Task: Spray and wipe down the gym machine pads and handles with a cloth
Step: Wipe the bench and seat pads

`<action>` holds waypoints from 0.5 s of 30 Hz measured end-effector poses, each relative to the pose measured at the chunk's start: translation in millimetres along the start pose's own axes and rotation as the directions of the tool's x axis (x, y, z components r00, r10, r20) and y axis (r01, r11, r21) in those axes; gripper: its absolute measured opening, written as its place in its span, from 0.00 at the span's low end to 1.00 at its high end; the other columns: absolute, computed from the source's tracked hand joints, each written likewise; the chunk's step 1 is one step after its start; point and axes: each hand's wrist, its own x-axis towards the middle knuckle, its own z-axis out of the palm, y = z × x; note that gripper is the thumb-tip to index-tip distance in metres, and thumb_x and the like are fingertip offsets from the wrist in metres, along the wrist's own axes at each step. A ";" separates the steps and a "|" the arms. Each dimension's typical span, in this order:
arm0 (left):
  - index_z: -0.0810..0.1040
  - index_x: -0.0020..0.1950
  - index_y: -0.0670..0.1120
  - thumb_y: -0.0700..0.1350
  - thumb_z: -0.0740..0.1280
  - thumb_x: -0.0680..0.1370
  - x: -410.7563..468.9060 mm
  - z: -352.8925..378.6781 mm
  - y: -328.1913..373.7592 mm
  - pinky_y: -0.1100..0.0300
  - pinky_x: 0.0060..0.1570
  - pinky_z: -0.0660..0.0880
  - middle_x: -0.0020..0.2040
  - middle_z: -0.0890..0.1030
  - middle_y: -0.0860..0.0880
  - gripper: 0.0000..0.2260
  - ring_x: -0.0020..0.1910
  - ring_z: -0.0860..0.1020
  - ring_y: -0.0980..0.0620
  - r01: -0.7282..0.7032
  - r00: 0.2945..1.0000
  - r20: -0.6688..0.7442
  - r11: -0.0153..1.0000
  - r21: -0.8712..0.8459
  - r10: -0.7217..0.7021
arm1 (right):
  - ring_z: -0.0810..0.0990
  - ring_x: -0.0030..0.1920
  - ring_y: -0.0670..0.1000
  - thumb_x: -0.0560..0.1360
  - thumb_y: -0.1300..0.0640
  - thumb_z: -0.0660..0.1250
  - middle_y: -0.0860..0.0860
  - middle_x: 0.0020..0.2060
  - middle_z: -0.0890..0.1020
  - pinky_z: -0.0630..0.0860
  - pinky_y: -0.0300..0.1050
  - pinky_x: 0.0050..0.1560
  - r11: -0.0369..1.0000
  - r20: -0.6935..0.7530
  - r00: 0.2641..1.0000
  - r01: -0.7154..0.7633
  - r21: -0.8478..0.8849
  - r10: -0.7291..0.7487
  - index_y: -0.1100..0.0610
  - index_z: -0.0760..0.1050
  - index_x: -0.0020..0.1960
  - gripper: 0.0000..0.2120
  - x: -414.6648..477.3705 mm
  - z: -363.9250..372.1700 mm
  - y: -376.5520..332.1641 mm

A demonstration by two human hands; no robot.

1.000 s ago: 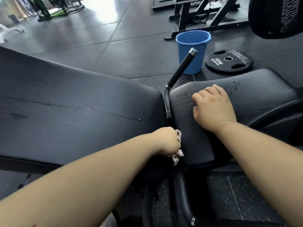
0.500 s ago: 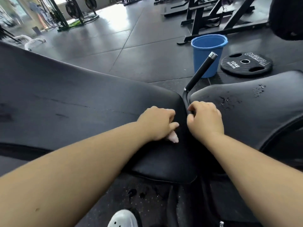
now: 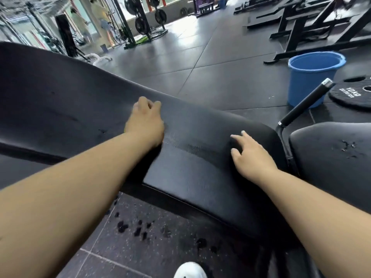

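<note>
Wiping stroke on the long pad [image 3: 80,101] of a gym bench, seen from the head camera. The left hand [image 3: 145,121] lies on the pad's upper face, near its far edge, with the fingers [image 3: 154,104] curled. The cloth itself is hidden; it is judged to be bunched under this palm. The right hand [image 3: 253,155] rests on the right end of the same pad, fingers spread and straight, holding nothing. A damp streak [image 3: 192,147] runs between the two hands.

To the right, across a narrow gap, stands the small pad [image 3: 331,167], with droplets [image 3: 348,147] on its top. The handle [image 3: 307,101] rises from the gap and tilts toward the bucket [image 3: 313,77] and the weight plate [image 3: 351,95] on the floor. Dark drops [image 3: 138,229] mark the floor below the pad's near edge.

Handling, as judgement: the cloth is probably light, soft and damp, best kept wadded under a flat palm. The pads look firm, smooth and likely slick when wet, so pressure from above should serve better than a pinch. The handle looks stiff and would need the cloth wrapped round its grip.

Change: half a second ago both hands sat together at the gap, the right one curled on the handle's lower bar and a pale corner of cloth showing under the left. The left hand has since travelled away along the long pad, and the right has let go and flattened.
</note>
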 end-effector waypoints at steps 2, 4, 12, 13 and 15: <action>0.60 0.74 0.43 0.38 0.61 0.78 -17.3 23.0 53.1 0.46 0.59 0.68 0.78 0.47 0.39 0.25 0.66 0.68 0.37 -0.182 0.977 0.104 0.983 -0.033 0.185 | 0.51 0.79 0.50 0.82 0.52 0.55 0.47 0.80 0.54 0.55 0.51 0.76 0.999 0.029 1.000 0.005 0.042 -0.006 0.45 0.60 0.78 0.24 2.9 3.5 3.7; 0.56 0.77 0.40 0.40 0.57 0.80 -41.7 44.7 91.7 0.46 0.72 0.57 0.80 0.43 0.38 0.25 0.76 0.56 0.38 -0.441 0.875 0.204 0.897 -0.033 0.438 | 0.51 0.79 0.49 0.83 0.51 0.54 0.48 0.80 0.55 0.54 0.51 0.77 0.996 0.018 1.000 0.003 0.093 -0.005 0.46 0.60 0.78 0.23 2.9 8.5 9.3; 0.69 0.69 0.44 0.39 0.56 0.80 -14.4 -17.3 -51.8 0.45 0.71 0.57 0.71 0.62 0.44 0.18 0.70 0.62 0.42 -0.178 0.984 0.023 0.952 0.248 0.177 | 0.50 0.80 0.51 0.83 0.54 0.53 0.50 0.80 0.55 0.46 0.53 0.78 0.991 0.009 1.000 -0.012 0.130 0.011 0.49 0.60 0.78 0.23 2.6 17.2 8.8; 0.71 0.64 0.44 0.39 0.56 0.79 -12.7 -29.2 -70.8 0.45 0.68 0.61 0.66 0.65 0.42 0.14 0.66 0.65 0.40 -0.039 0.998 -0.035 0.972 0.233 0.049 | 0.49 0.80 0.52 0.83 0.54 0.53 0.50 0.80 0.54 0.46 0.54 0.78 0.991 0.011 1.000 -0.017 0.135 0.016 0.49 0.60 0.78 0.23 2.2 17.4 6.7; 0.72 0.62 0.42 0.42 0.57 0.80 -17.0 -30.7 -69.2 0.44 0.65 0.66 0.65 0.66 0.40 0.12 0.64 0.68 0.37 0.079 0.996 -0.065 0.982 0.170 -0.068 | 0.49 0.80 0.51 0.83 0.54 0.52 0.50 0.80 0.54 0.46 0.54 0.78 0.990 0.022 1.000 -0.008 0.139 0.005 0.49 0.59 0.78 0.23 1.2 15.9 5.2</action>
